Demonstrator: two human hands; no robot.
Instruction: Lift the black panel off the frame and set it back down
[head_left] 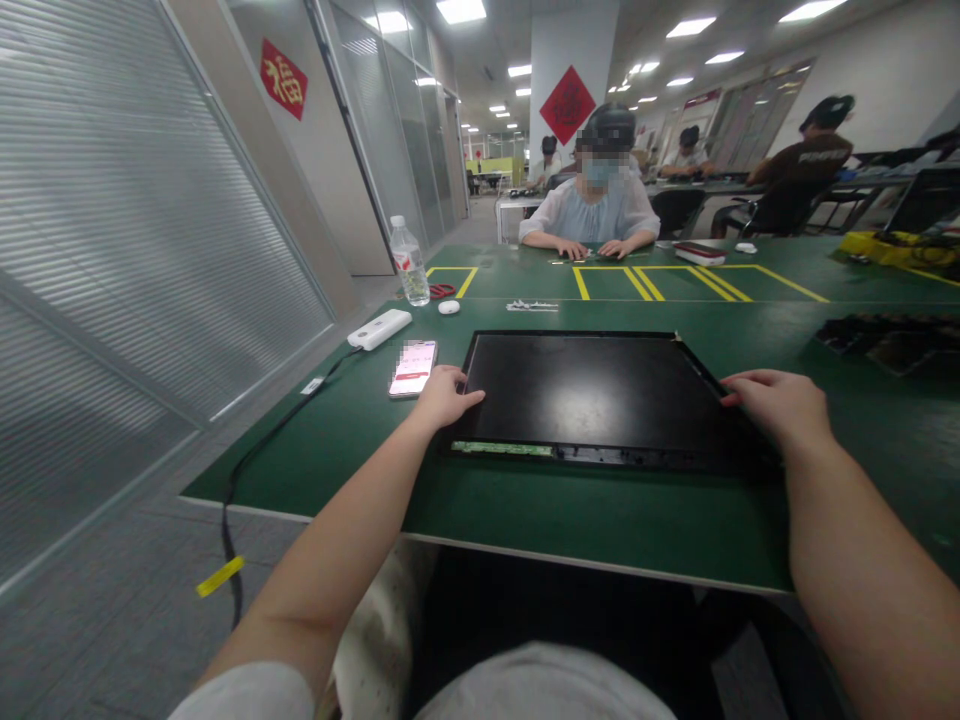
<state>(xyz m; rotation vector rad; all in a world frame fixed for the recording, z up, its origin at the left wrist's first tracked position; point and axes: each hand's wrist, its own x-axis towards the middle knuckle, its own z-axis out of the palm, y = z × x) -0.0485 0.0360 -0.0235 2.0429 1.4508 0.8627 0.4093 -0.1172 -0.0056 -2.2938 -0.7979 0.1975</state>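
A flat black screen panel (592, 390) lies on the green table (360, 440), with a green circuit strip (502, 449) along its near left edge. My left hand (448, 398) grips the panel's left edge, its thumb over the frame and its fingers closed at the side. At the right edge, my right hand (784, 405) holds the frame between thumb and fingers. The panel lies between the two hands. Its underside is hidden.
Left of the panel are a lit phone (413, 369), a white power strip (380, 329) with a black cable, a water bottle (409, 262) and a small white case (448, 308). Dark parts (900, 340) lie at the right. A person (600, 205) sits opposite.
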